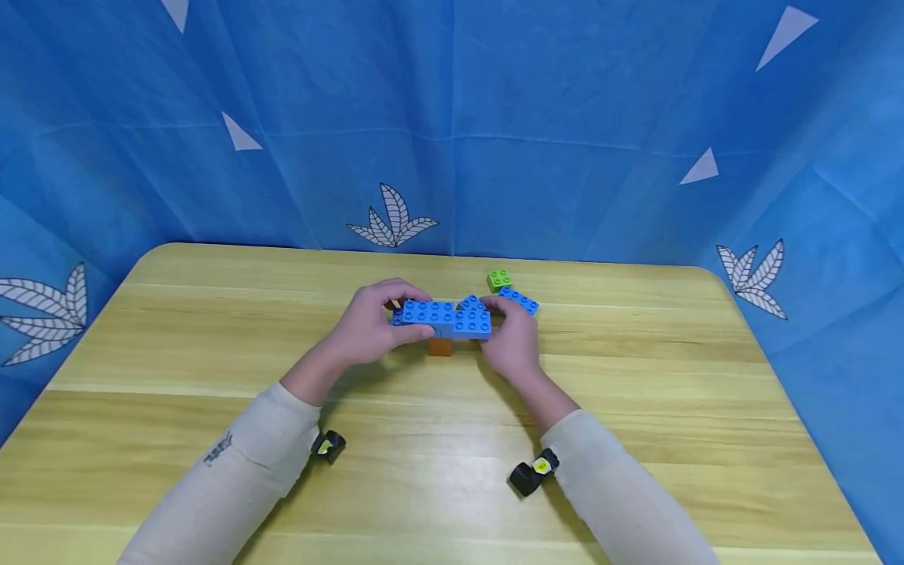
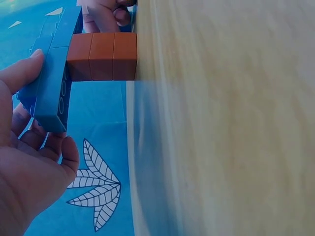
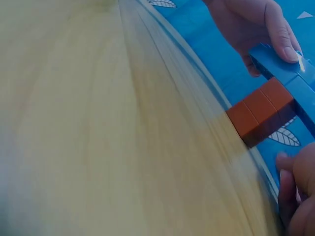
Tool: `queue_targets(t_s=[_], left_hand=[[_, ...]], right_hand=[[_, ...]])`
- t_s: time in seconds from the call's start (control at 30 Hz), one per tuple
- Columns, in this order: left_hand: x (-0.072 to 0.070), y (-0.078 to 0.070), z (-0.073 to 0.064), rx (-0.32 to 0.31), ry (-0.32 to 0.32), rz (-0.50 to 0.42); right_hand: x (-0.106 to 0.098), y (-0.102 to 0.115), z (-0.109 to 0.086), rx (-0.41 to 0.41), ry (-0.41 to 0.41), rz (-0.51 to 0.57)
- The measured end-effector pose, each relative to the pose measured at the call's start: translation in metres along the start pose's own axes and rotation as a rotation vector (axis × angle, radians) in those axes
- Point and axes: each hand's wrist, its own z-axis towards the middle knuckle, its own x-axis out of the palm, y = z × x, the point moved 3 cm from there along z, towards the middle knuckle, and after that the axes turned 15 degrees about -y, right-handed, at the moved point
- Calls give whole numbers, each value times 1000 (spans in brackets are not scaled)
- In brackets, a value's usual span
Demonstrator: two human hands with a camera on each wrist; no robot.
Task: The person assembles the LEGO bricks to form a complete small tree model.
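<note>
My left hand [image 1: 377,322] grips the left end of a raised row of blue building bricks [image 1: 428,311], thumb on the near side and fingers behind. Under the row stands a column of orange-brown bricks [image 2: 102,56], upright on the table. A second blue brick [image 1: 472,322] forms the row's right part. Close to that end is my right hand [image 1: 514,339], its visible fingers [image 3: 288,187] bent below the row's level; whether they hold anything is hidden. An angled blue brick [image 1: 472,303] shows just behind the row, near the right fingertips.
Behind my right hand lie a longer blue brick [image 1: 519,300] and a small green brick [image 1: 499,279]. The wooden table [image 1: 212,329] ends at a blue patterned curtain [image 1: 530,196]. Each sleeve carries a black wrist camera [image 1: 526,479].
</note>
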Motion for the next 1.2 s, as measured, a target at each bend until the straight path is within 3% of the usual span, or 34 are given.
queue_targets(t_s=[0.13, 0.3, 0.5, 0.77, 0.97, 1.2], left_hand=[[-1, -1, 1, -8, -4, -1], [-1, -2, 1, -22, -1, 6], [0, -3, 0, -40, 4, 1], [0, -2, 0, -47, 8, -2], [1, -2, 2, -51, 12, -7], [2, 1, 2, -93, 15, -31]], right_hand=[[-4, -3, 1, 62, 59, 120], [-9, -8, 3, 206, 105, 302], [-17, -8, 7, 355, 139, 414], [-26, -6, 11, 436, 143, 530], [-35, 3, 11, 423, 134, 619], [-42, 11, 7, 314, 169, 603]])
